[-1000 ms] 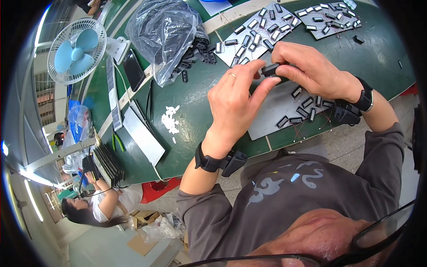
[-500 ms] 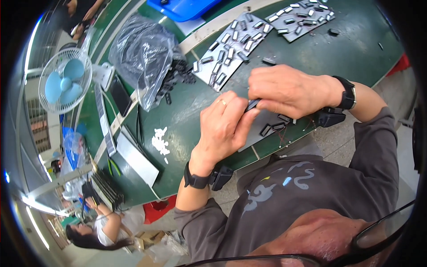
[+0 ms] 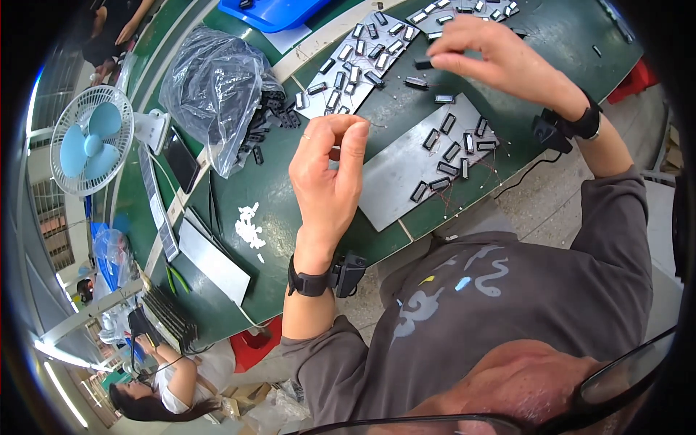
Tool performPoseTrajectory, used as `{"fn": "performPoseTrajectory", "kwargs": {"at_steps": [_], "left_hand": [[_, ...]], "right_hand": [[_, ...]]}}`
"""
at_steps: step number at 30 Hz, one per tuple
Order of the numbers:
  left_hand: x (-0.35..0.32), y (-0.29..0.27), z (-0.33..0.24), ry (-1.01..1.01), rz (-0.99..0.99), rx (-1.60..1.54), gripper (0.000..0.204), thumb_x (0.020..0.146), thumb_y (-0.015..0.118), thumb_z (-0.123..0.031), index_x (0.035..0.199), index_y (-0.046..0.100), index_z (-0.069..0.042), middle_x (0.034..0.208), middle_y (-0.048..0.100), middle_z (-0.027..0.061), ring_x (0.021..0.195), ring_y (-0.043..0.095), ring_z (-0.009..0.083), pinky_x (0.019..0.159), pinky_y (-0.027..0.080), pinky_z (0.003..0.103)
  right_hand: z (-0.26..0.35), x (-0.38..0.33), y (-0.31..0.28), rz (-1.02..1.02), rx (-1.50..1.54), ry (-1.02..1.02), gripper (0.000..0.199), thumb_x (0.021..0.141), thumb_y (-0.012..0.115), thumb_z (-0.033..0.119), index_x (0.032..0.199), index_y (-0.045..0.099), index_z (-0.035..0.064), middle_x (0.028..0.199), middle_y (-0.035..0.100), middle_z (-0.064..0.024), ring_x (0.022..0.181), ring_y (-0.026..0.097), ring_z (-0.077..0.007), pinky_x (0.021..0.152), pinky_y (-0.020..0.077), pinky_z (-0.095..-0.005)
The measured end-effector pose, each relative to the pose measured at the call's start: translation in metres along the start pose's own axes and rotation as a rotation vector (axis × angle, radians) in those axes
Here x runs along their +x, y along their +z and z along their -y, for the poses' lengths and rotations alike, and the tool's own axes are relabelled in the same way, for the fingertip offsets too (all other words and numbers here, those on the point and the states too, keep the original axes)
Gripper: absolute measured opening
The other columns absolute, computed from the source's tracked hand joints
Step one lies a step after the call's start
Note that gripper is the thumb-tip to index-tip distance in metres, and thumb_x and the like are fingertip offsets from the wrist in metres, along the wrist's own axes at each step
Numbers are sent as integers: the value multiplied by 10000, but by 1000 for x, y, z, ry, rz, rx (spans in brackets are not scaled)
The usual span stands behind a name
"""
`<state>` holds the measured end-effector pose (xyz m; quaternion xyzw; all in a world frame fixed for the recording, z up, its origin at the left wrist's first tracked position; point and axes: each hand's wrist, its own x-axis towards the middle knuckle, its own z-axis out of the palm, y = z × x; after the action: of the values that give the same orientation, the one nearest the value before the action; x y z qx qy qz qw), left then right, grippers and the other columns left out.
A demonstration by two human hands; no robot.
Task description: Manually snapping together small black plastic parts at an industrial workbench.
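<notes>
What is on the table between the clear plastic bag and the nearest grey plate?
In the head view, between the bag and the plate lies bare green table, with a few small black parts spilled by the bag.

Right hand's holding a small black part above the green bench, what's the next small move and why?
Probably lower the right hand and set its small black part on the near grey plate, beside the parts already lying there. Its left half is bare, and the left hand pinches only what looks like a thin wire.
</notes>
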<state>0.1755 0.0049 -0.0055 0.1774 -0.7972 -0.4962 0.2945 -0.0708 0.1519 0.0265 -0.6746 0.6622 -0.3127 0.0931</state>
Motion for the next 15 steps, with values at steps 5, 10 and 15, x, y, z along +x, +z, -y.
{"fn": "performPoseTrajectory", "kwargs": {"at_steps": [5,10,15], "left_hand": [[1,3,-2,110,15,139,90,919,686,-80,885,658,-2,856,665,77,643,586,161,569,475,279],[1,7,-1,182,34,211,76,912,689,-68,880,659,-6,841,657,76,632,587,156,565,478,276],[-1,4,-3,148,34,220,84,928,677,-81,892,688,-6,873,684,59,719,613,131,598,482,248]], "right_hand": [[2,-13,7,26,-42,159,167,922,670,157,964,671,-5,863,600,-89,849,561,-246,763,446,-344],[-9,-10,23,-47,-200,-42,153,894,690,160,895,654,10,844,588,-88,825,545,-263,776,440,-363],[-3,-4,36,-29,-347,-217,188,854,715,180,837,594,36,794,542,-84,808,529,-281,789,436,-386]]}}
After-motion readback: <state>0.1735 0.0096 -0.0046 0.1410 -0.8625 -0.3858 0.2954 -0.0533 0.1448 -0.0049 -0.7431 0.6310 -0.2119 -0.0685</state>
